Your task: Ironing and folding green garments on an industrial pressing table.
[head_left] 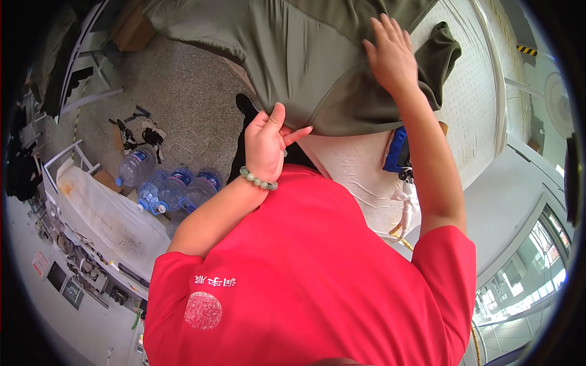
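Note:
An olive-green garment (311, 64) with curved seams spreads over the white-covered table (476, 79) and hangs past its left side. At its near edge my left hand (268, 137) grips the cloth, thumb on top and some fingers hidden beneath; one finger sticks out to the right. A bracelet of pale green beads (258, 178) circles that wrist. Farther up and to the right, my right hand (394, 58) lies flat on the garment with its fingers stretched out. A bunched, folded part of the cloth (444, 52) lies just right of this hand.
A blue-and-black object (397, 149) lies on the table beneath my right forearm, beside a white crumpled item (404, 204). Several large clear plastic bottles (174, 189) stand on the left. Past them are a white-covered surface (110, 213) and a speckled floor (183, 79).

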